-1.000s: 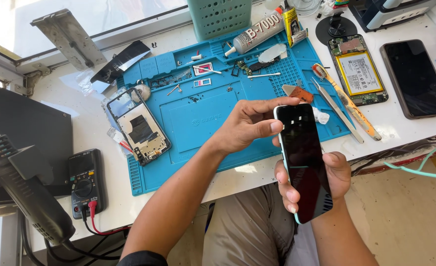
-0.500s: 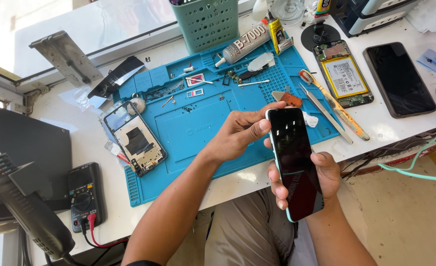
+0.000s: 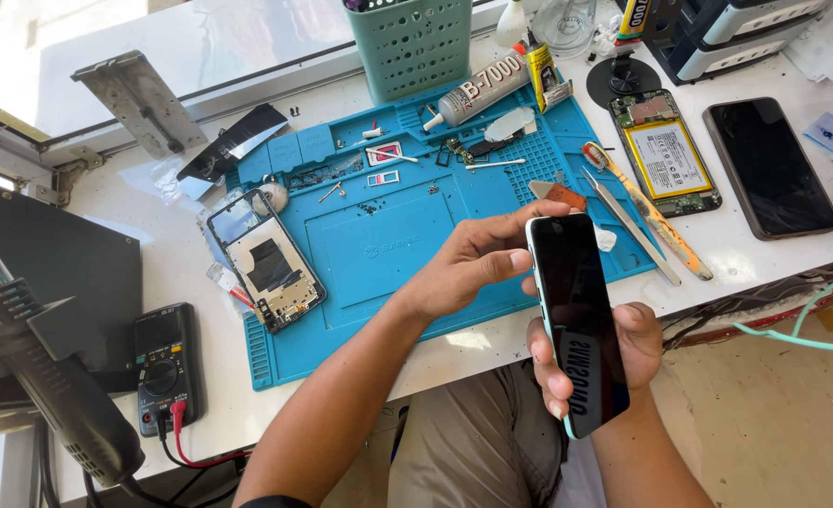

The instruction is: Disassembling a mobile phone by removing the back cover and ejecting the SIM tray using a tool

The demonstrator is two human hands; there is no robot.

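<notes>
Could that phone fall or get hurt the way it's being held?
Maybe. The phone is held out past the table edge, over the lap and floor, with the right hand cupping it low and the left hand only pinching its top, so a slip could drop it. Tweezers and small loose parts lie on the blue mat nearby; an elbow might knock them off.

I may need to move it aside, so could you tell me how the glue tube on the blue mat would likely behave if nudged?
The glue tube lies on its side and looks round, so it would probably roll. It looks small, likely light. It may bump the small parts beside it on the blue mat.
</notes>
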